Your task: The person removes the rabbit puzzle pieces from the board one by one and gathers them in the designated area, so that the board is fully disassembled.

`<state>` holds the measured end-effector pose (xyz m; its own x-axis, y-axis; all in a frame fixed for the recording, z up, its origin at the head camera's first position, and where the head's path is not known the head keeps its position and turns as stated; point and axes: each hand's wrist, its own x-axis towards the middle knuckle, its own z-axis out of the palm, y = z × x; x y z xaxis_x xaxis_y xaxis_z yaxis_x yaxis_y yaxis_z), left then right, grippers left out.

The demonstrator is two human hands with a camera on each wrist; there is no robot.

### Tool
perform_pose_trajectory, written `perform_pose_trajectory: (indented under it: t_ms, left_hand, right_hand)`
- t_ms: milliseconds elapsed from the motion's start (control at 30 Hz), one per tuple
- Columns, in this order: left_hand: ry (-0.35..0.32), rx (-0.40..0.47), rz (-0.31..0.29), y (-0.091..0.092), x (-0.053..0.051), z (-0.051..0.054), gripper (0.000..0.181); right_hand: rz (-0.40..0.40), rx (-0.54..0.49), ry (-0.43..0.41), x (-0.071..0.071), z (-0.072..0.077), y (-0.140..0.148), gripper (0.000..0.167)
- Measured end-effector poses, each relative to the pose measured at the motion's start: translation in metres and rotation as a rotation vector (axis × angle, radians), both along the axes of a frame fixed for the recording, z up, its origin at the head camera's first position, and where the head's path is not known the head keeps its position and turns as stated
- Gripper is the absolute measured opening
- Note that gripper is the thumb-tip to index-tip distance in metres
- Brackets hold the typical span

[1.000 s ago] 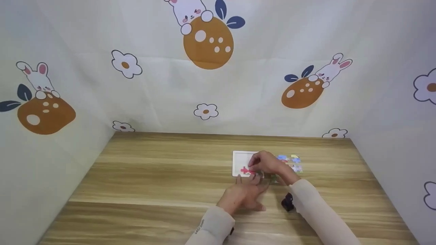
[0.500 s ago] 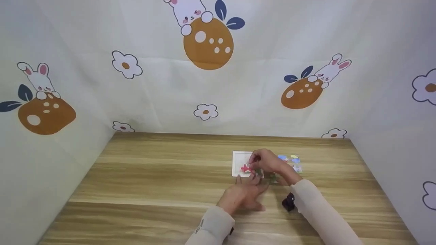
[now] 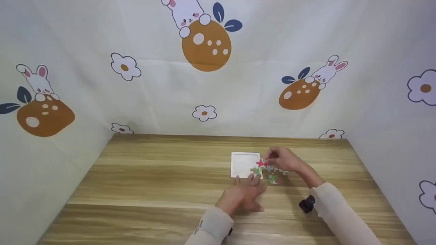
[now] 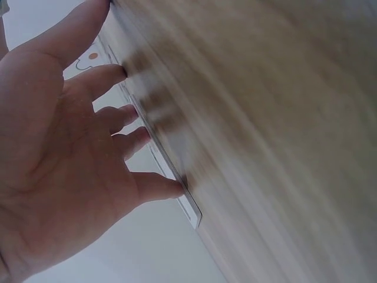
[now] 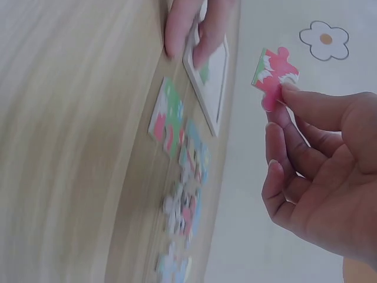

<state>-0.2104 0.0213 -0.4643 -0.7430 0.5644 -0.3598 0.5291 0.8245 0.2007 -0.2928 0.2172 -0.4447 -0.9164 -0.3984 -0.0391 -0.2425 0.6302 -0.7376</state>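
Note:
Between thumb and fingers, my right hand (image 3: pixel 284 159) pinches a red jigsaw puzzle piece (image 5: pixel 275 76) with white and green patches, raised off the table in the right wrist view. In the head view that piece is by the right edge of a white square puzzle tray (image 3: pixel 233 165). A green puzzle piece (image 3: pixel 255 170) lies in the tray's near right corner. My left hand (image 3: pixel 240 196) has its fingers spread, the fingertips (image 4: pixel 174 187) touching the tray's near edge. Right of the tray lies another green and red piece (image 3: pixel 273 179).
Several loose puzzle pieces (image 5: pixel 182 209) lie on the wooden table (image 3: pixel 153 180) right of the tray, partly hidden under my right hand in the head view. A pale curtain (image 3: pixel 163 88) with rabbit and flower prints surrounds the table at the back and sides.
My right hand has moved right from over the tray, with the red piece now beside the tray's right edge. The green corner piece has come into clear view. My left hand has stayed put.

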Motion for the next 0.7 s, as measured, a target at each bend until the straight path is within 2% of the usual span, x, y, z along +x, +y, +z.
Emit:
perform_pose_trajectory:
  t_ms: [300, 533, 700]
  left_hand:
    - [-0.009, 0.01, 0.015, 0.002, 0.001, -0.002, 0.081]
    - [-0.012, 0.012, 0.013, 0.002, 0.0, -0.003, 0.08]
    - [-0.007, 0.001, -0.006, 0.003, 0.0, -0.002, 0.081]
  right_hand:
    - [-0.051, 0.011, -0.002, 0.007, 0.0, 0.031, 0.004]
    - [-0.016, 0.016, 0.024, 0.013, -0.009, 0.045, 0.004]
    - [-0.016, 0.05, -0.015, 0.019, -0.017, 0.054, 0.004]
